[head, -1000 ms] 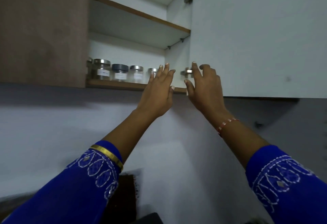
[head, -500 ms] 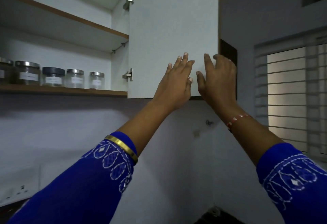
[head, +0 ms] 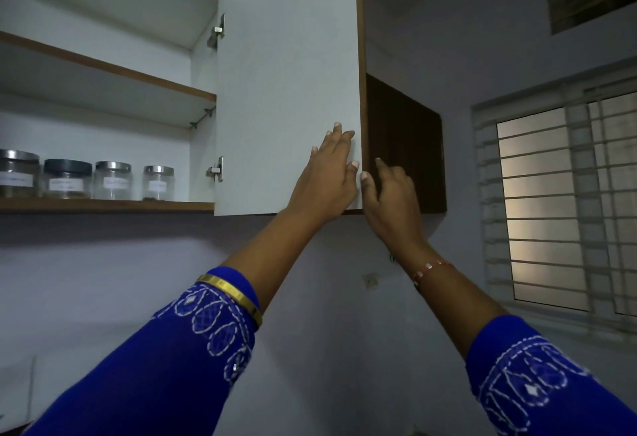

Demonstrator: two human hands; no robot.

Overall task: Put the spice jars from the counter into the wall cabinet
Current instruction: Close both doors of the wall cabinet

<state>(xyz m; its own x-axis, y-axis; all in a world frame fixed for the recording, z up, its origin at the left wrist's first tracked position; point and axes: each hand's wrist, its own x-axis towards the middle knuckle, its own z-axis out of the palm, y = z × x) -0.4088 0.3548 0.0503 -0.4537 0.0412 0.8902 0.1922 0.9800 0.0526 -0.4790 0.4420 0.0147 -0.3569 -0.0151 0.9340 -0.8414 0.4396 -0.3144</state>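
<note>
The wall cabinet (head: 103,98) is standing open, and its door (head: 286,84) is swinging out edge-on toward the viewer, with the white inner face showing. Both hands are working at the door's free edge, which is the point farthest from the hinges and so likely the easiest place to swing it from. The left hand (head: 327,180) is lying flat against the white inner face near the lower free corner, fingers straight and holding nothing. The right hand (head: 389,194) is reaching past the brown edge band to the far side of the door, fingers spread and loosely bent; whether it is gripping the edge cannot be told, as the thumb is only touching the edge.

Four spice jars (head: 89,179) are standing in a row on the lowest shelf (head: 103,205), well apart from the hands, so the task's things in view are already stowed; the table is out of view. The upper shelf (head: 138,75) is carrying nothing visible.

A barred window (head: 558,201) is lighting the right side. Two hinges (head: 216,169) are holding the door. Nothing is standing in the door's path toward the cabinet front, judging from this view
</note>
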